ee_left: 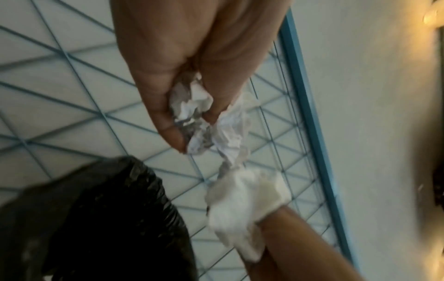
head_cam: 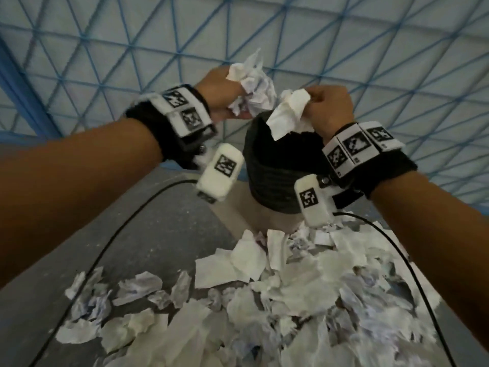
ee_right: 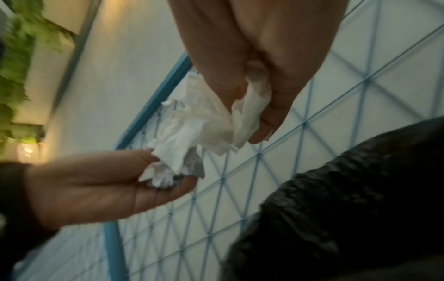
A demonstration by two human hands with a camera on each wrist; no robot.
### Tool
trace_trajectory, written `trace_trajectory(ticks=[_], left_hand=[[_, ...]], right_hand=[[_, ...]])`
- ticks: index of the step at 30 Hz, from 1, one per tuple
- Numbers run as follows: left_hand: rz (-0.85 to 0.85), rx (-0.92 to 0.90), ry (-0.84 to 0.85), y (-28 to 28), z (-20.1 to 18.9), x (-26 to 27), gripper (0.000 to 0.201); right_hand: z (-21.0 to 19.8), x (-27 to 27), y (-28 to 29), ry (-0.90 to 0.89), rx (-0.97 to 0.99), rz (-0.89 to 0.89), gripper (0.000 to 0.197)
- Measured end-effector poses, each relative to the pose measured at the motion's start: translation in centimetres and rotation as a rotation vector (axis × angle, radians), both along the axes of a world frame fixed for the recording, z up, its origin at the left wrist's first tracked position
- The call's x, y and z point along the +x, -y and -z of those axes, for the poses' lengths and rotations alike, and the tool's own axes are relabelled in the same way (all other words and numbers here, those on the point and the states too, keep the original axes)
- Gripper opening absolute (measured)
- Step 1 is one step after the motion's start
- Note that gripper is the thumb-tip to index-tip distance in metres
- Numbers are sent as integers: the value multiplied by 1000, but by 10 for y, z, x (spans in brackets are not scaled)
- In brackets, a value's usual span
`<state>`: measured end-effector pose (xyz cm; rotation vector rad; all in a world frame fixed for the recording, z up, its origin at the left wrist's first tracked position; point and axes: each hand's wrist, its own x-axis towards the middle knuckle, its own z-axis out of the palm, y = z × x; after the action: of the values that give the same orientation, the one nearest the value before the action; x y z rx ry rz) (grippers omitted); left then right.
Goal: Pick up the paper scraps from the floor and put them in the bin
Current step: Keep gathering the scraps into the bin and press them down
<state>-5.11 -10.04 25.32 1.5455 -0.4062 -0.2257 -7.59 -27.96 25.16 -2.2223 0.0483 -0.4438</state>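
A black bin (head_cam: 280, 165) lined with a black bag stands on the floor ahead of me. My left hand (head_cam: 225, 94) grips a wad of crumpled paper scraps (head_cam: 254, 83) just above and left of the bin's mouth. My right hand (head_cam: 328, 107) grips a white paper scrap (head_cam: 288, 112) over the bin's rim. From the left wrist, the fingers (ee_left: 173, 121) curl round the crumpled paper (ee_left: 192, 110), with the bin (ee_left: 96, 218) below. The right wrist view shows the white scrap (ee_right: 216, 117) pinched in the right hand and the bin (ee_right: 348, 199) at lower right.
A large heap of torn and crumpled paper (head_cam: 277, 300) covers the grey floor (head_cam: 164, 234) in front of me. A white wall panel with a blue lattice (head_cam: 291, 35) rises behind the bin. Black cables (head_cam: 119, 229) trail from both wrist cameras.
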Motion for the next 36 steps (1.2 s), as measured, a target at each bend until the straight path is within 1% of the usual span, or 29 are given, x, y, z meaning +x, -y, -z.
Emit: trace_trajectory(ticks=[1, 2, 3, 4, 5, 7, 9, 11, 13, 14, 15, 16, 18, 20, 22, 24, 25, 26, 27, 29, 31, 33, 35, 36], left_hand=[[-130, 111, 63, 18, 6, 6, 9], [-287, 264, 134, 36, 13, 11, 6], [-442, 410, 187, 53, 21, 11, 20], [-527, 512, 215, 67, 31, 9, 34], [-534, 558, 192, 80, 39, 4, 42], [-478, 595, 148, 96, 54, -2, 53], [-378, 636, 187, 101, 59, -3, 64], [-192, 706, 250, 97, 57, -3, 63], [3, 807, 279, 92, 54, -6, 53], [60, 851, 293, 88, 53, -9, 50], [72, 865, 310, 85, 53, -10, 49], [52, 871, 325, 79, 52, -12, 49], [-51, 852, 359, 63, 50, -18, 45], [-199, 742, 383, 40, 48, -26, 36], [-328, 639, 393, 9, 51, -38, 30], [-402, 664, 384, -29, 62, -57, 28], [-404, 733, 347, -50, 72, -65, 28], [-370, 858, 278, -71, 85, -75, 29], [-304, 1020, 175, -93, 101, -86, 33], [-162, 1331, -46, -131, 141, -107, 47], [-67, 1534, -236, -158, 179, -127, 58], [-28, 1644, -398, -178, 218, -147, 66], [12, 1688, -512, -190, 246, -166, 78], [15, 1685, -542, -195, 258, -174, 83]], right_hand=[[4, 3, 9, -5, -37, 54, 26], [11, 4, 17, -41, -66, 98, 27], [20, 3, 23, -100, -88, 136, 29], [30, 3, 28, -174, -88, 155, 31], [37, 0, 31, -236, -77, 153, 34], [49, -2, 31, -303, 24, 115, 45], [56, 4, 37, -264, 128, 107, 58], [60, 12, 40, -207, 189, 106, 57], [50, 2, 31, -161, 231, 101, 53], [49, 0, 27, -136, 238, 89, 49], [49, -2, 24, -105, 235, 86, 43], [51, -3, 18, -43, 236, 77, 37], [53, -10, 1, 132, 248, 36, 28], [59, -17, -23, 265, 240, -18, 26], [73, -28, -48, 325, 202, -116, 25], [95, -44, -77, 284, 124, -272, 17], [109, -51, -90, 221, 53, -368, 16], [126, -59, -102, 123, -32, -465, 17], [142, -66, -113, 2, -135, -554, 19], [175, -80, -131, -199, -368, -728, 24], [201, -96, -145, -373, -595, -879, 32], [223, -110, -159, -508, -735, -963, 41], [238, -121, -174, -609, -800, -1009, 48], [244, -126, -179, -653, -824, -1016, 51]])
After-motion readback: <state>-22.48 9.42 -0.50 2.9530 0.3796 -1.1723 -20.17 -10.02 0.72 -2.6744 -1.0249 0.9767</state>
